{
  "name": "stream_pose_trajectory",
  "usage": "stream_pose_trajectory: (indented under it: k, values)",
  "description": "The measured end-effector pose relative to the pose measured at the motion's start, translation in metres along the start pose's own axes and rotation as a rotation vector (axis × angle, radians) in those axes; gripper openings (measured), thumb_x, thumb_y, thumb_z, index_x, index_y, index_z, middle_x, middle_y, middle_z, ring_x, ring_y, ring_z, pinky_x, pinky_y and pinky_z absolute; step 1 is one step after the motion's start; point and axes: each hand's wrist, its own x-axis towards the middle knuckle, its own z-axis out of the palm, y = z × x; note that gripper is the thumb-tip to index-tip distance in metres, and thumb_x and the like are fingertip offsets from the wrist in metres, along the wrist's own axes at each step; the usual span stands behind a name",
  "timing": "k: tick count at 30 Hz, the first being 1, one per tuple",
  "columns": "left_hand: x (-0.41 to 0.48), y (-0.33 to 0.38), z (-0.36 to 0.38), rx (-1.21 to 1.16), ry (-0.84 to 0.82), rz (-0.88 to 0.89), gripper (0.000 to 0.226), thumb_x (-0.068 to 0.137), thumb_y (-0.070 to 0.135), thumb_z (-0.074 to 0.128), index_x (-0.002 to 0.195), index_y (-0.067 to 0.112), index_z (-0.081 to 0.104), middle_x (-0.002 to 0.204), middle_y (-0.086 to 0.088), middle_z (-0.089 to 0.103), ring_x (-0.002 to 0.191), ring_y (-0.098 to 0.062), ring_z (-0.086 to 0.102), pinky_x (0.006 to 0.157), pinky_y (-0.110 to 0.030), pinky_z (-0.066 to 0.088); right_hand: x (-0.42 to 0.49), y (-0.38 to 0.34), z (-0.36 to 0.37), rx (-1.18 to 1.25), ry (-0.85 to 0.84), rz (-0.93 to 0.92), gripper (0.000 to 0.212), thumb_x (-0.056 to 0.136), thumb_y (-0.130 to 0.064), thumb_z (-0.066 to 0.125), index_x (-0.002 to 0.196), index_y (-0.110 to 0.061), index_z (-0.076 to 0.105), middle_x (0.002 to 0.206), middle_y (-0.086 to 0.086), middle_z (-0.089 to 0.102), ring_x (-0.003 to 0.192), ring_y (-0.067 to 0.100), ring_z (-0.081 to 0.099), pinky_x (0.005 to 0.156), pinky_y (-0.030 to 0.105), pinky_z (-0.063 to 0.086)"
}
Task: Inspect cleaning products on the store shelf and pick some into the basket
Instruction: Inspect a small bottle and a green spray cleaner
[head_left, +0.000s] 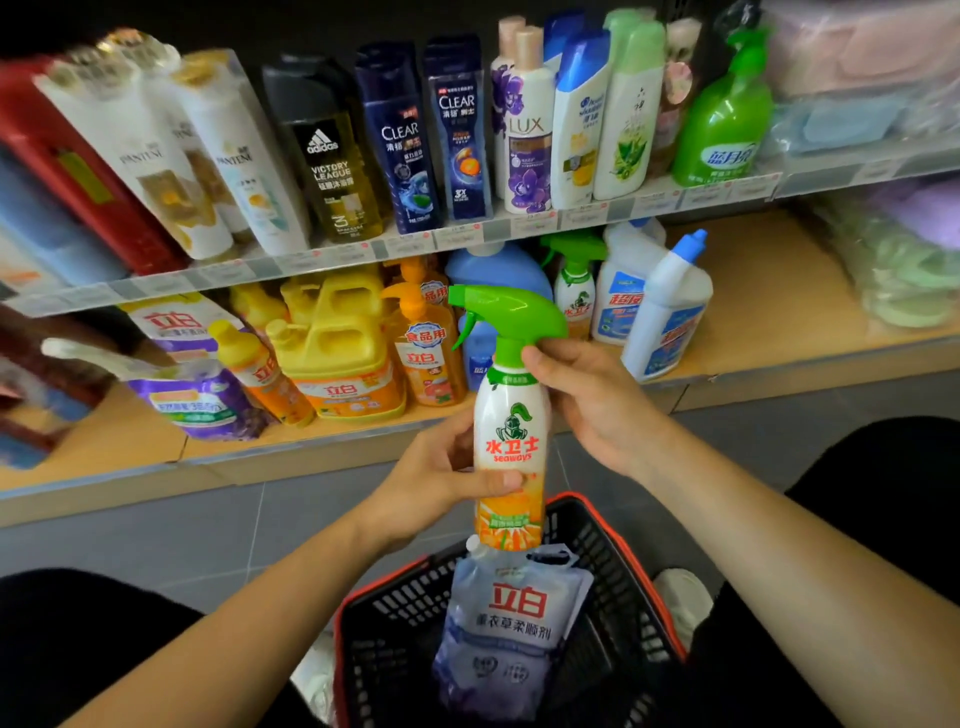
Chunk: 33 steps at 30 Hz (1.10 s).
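A white spray bottle (511, 415) with a green trigger head and an orange lower label stands upright in mid-air above the basket. My left hand (441, 475) grips its lower body, thumb across the front. My right hand (587, 395) holds it at the neck, just under the green head. Below, a black basket (618, 577) with a red rim sits on the floor between my knees. A pale purple refill pouch (511, 618) with red characters lies inside it.
The lower wooden shelf (769, 291) carries yellow and orange detergent jugs (337, 353), a purple pouch (202, 400), a second green-headed spray bottle (574, 291) and white bottles with blue caps (665, 312). Shampoo bottles (457, 130) line the upper shelf. Grey floor tiles lie in front.
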Motion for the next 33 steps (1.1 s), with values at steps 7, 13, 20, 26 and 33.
stream_pose_trajectory:
  k: [7, 13, 20, 26, 33]
  values:
    - [-0.001, -0.014, -0.012, -0.051, -0.076, -0.064, 0.055, 0.075, 0.008, 0.081, 0.127, 0.013, 0.064, 0.123, -0.015, 0.071, 0.111, -0.025, 0.068, 0.091, -0.033, 0.055, 0.007, 0.009, -0.001, 0.049, -0.193, 0.045, 0.035, 0.084, -0.017, 0.062, 0.115, -0.001, 0.067, 0.111, 0.011, 0.074, 0.104, 0.021, 0.068, 0.090, 0.033, 0.056]
    - [0.007, -0.020, -0.013, 0.006, -0.001, -0.070, 0.053, 0.075, 0.002, 0.082, 0.122, 0.020, 0.067, 0.116, -0.009, 0.075, 0.106, -0.020, 0.071, 0.088, -0.029, 0.056, 0.018, 0.019, 0.000, -0.033, -0.101, -0.021, 0.035, 0.079, -0.019, 0.071, 0.110, -0.003, 0.070, 0.105, 0.010, 0.076, 0.096, 0.018, 0.072, 0.078, 0.029, 0.057]
    - [0.010, -0.035, 0.006, 0.309, 0.365, 0.036, 0.071, 0.067, 0.025, 0.093, 0.131, 0.021, 0.063, 0.108, 0.002, 0.077, 0.099, -0.019, 0.073, 0.086, -0.046, 0.061, 0.018, 0.038, 0.008, -0.286, 0.209, -0.186, 0.031, 0.082, -0.017, 0.081, 0.056, -0.024, 0.067, 0.057, -0.009, 0.063, 0.056, 0.004, 0.055, 0.057, 0.024, 0.044]
    - [0.012, -0.037, 0.002, 0.319, 0.345, 0.020, 0.070, 0.067, 0.021, 0.094, 0.130, 0.019, 0.064, 0.107, 0.002, 0.077, 0.098, -0.017, 0.074, 0.085, -0.044, 0.061, 0.016, 0.042, 0.012, -0.246, 0.300, -0.145, 0.029, 0.081, -0.022, 0.082, 0.067, -0.001, 0.067, 0.069, 0.017, 0.068, 0.066, 0.017, 0.059, 0.063, 0.035, 0.048]
    - [0.013, -0.021, -0.001, -0.021, 0.048, -0.065, 0.049, 0.069, 0.005, 0.090, 0.114, 0.011, 0.071, 0.108, -0.012, 0.077, 0.101, -0.026, 0.074, 0.082, -0.030, 0.059, 0.025, 0.011, -0.008, -0.089, -0.149, 0.078, 0.032, 0.087, -0.025, 0.066, 0.109, -0.003, 0.071, 0.118, 0.012, 0.073, 0.115, 0.027, 0.067, 0.094, 0.038, 0.057]
